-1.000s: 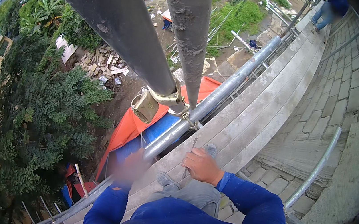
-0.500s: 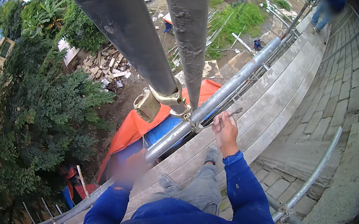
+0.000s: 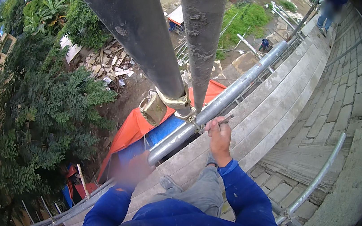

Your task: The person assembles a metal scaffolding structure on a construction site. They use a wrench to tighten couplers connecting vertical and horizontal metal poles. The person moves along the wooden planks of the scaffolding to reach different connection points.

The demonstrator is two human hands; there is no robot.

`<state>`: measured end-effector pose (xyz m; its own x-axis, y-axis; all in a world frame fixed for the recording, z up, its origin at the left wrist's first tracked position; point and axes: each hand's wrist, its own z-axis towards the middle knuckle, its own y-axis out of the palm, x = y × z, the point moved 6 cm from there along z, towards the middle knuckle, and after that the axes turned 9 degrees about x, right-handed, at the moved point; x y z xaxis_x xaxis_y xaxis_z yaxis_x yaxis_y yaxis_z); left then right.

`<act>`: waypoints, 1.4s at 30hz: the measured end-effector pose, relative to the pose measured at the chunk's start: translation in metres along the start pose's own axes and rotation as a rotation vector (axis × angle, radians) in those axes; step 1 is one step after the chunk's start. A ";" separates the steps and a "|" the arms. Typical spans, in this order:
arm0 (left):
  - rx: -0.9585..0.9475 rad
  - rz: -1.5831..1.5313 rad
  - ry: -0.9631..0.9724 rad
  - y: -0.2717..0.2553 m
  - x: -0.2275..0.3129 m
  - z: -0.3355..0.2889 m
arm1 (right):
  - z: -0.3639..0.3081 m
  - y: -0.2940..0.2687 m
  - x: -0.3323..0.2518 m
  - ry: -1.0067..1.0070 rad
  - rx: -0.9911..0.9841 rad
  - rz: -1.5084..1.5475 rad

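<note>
Fingers [image 3: 214, 124] of the right hand [image 3: 221, 141] curl closed around a slim metal tool [image 3: 226, 119], whose end pokes out above the knuckles; the snug grip seems meant to keep so small a piece from slipping over the edge. The fingertips sit just beside a gold-coloured coupler [image 3: 179, 102], though whether they touch its bolt cannot be told. The left hand [image 3: 134, 170] shows only as a blur near the lower end of a galvanised rail [image 3: 231, 92]; how far its fingers are open, and whether they have hold of the rail, cannot be told.

The coupler wraps the foot of a dark pole [image 3: 128, 29], apparently to tie it to the rail. A boxy fitting [image 3: 153, 108] of the same colour sticks out to its left, and a mud-crusted pole [image 3: 198, 38] stands close by.

Grey boards [image 3: 261, 123] run beneath the worker's dusty shoes [image 3: 169, 183], laid side by side, it appears, as a walkway between the rail and a block wall [image 3: 351, 84]. At the far end of the boards stands another person [image 3: 326, 15]. Beyond the rail, far below, orange sheeting [image 3: 130, 127] and blue sheeting [image 3: 160, 131] spread out, perhaps as cover; rubble [image 3: 112, 66] lies past them, near leafy trees [image 3: 54, 111].
</note>
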<state>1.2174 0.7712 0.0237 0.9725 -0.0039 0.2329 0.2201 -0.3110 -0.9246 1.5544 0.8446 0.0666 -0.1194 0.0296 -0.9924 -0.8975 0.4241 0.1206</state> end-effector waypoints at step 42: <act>0.229 -0.067 0.421 -0.074 0.107 0.012 | -0.040 0.015 0.095 0.522 -0.082 0.232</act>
<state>1.3062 0.8054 0.1134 0.8509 -0.3899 0.3522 0.3382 -0.1064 -0.9350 1.5131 0.8178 -0.0247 -0.4920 -0.3458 -0.7990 -0.8504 0.3874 0.3560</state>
